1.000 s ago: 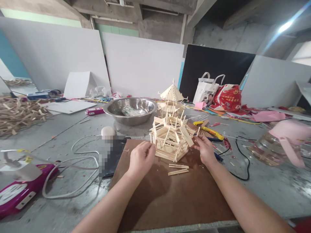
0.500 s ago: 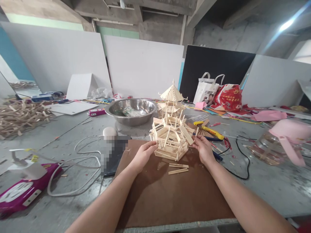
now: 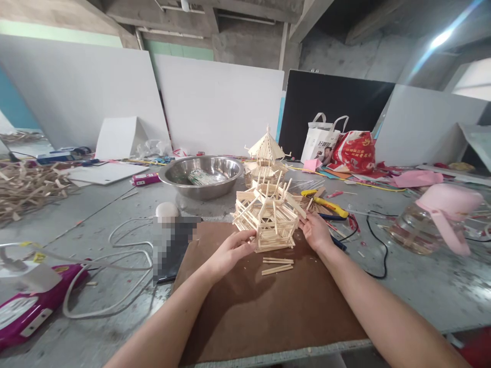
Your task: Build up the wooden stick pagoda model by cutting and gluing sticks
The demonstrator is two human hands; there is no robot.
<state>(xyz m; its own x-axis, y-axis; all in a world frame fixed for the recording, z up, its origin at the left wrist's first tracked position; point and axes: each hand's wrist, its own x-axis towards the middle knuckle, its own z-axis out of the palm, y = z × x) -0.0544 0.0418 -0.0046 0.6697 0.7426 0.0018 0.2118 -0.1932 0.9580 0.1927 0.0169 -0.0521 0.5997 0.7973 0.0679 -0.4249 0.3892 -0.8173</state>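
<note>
The left hand's (image 3: pixel 230 253) thumb and forefinger are slightly parted, with a lower corner of a many-sided wooden-stick frame (image 3: pixel 267 225) between their tips; the right hand's (image 3: pixel 317 234) fingers are curled against the frame's other side, partly hidden there, so how firmly they grip cannot be told. The frame sits on the far part of a brown mat (image 3: pixel 268 312), upright sticks jutting from its top. A few short square sticks (image 3: pixel 277 269) lie on the mat, between its centre and the frame. A dark flat device (image 3: pixel 174 250), partly blurred out, lies along the mat's left edge, and farther left of the mat come a looped white cable (image 3: pixel 66 301) and a magenta power strip (image 3: pixel 28 324). Beyond the mat's far edge stand a stainless-steel basin (image 3: pixel 201 190) holding a clear packet (image 3: pixel 207 177), and a stick pavilion (image 3: pixel 267 151) with a pointed roof. Just off the mat's far right corner is a yellow-handled tool (image 3: pixel 333 207); well right of the mat stands a pink-lidded transparent jug (image 3: pixel 412 230). A heap of sticks (image 3: pixel 32 191) lies far left beyond the mat; a white carrier bag (image 3: pixel 318 143) and a red bag (image 3: pixel 353 153) stand far beyond its right side.
</note>
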